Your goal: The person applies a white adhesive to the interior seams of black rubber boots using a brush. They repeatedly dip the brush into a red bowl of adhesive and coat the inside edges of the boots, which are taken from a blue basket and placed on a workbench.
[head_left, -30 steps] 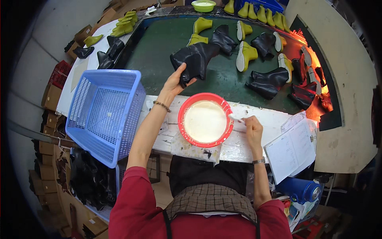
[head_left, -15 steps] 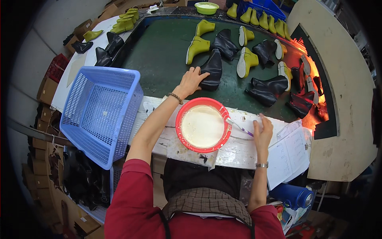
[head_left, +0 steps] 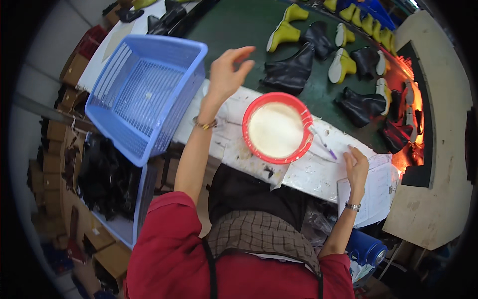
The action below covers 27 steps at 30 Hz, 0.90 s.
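My left hand (head_left: 229, 74) is raised between the blue basket and the red bowl, thumb and fingers apart, holding nothing. Just right of it, a black leather boot upper (head_left: 290, 70) lies on its side on the green surface, apart from the fingers. The red bowl (head_left: 247, 124) stands on the white ledge and holds a creamy white liquid (head_left: 275, 130). Across its right rim leans a brush with a white and purple handle (head_left: 324, 143). Beyond the handle's end, my right hand (head_left: 356, 169) hovers near the papers, fingers loosely bent and empty.
A blue perforated basket (head_left: 196, 74) is at left, above a crate of black pieces (head_left: 107, 182). Yellow boot lasts (head_left: 284, 36) and black uppers (head_left: 359, 107) lie on the green surface (head_left: 226, 27). An orange-glowing opening (head_left: 417, 117) is at right, near written papers (head_left: 371, 194).
My left hand has let go of the black boot upper and pulled back left. The upper now lies turned more sideways. My right hand stays near the brush handle. The whole view has shifted.
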Each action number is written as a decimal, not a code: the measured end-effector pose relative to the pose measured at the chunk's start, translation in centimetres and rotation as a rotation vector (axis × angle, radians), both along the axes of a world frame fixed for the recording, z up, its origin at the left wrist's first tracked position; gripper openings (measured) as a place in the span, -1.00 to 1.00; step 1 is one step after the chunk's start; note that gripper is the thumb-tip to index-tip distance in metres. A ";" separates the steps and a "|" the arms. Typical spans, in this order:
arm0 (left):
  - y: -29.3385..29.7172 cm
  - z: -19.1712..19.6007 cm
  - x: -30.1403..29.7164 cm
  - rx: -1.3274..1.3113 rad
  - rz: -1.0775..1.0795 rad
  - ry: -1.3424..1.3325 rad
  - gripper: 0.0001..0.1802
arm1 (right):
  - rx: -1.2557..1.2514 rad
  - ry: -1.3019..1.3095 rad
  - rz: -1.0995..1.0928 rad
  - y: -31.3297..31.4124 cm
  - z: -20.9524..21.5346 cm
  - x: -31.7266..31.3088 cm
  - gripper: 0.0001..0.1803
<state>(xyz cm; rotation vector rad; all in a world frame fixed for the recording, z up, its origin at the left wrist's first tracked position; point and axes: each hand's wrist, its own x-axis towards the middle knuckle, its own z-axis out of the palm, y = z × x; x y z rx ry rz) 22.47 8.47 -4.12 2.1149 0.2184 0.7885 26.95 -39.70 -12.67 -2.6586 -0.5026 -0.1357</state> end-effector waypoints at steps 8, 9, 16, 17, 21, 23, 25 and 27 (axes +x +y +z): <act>0.6 -10.5 -14.2 0.517 0.287 0.232 -0.58 | 0.678 0.100 0.292 15.4 8.2 -7.3 -0.47; 1.0 -10.3 -14.6 0.313 0.302 0.297 -0.59 | 0.731 0.142 0.386 17.8 9.2 -8.1 -0.43; -4.7 -1.9 -15.6 -0.918 -0.137 0.071 -0.55 | 0.682 0.154 0.823 28.8 9.7 -10.4 -0.14; -5.7 -0.4 -15.3 -0.967 -0.206 0.050 -0.53 | 0.650 0.208 0.792 29.4 10.1 -10.6 -0.15; -4.8 2.7 -11.8 -0.767 -0.110 0.243 -0.78 | 0.771 0.015 0.637 30.9 10.2 -10.3 -0.52; -5.2 0.3 -7.5 -0.543 -0.080 -0.026 -0.78 | 0.689 -0.175 0.571 30.8 10.8 -9.3 -0.39; -5.1 -0.9 -2.8 -0.331 -0.123 -0.108 -0.76 | 0.680 -0.307 0.508 29.0 10.9 -6.4 -0.62; -4.2 -0.8 2.6 -0.292 -0.012 0.006 -0.76 | 0.727 -0.503 0.467 24.4 10.9 -4.2 -0.73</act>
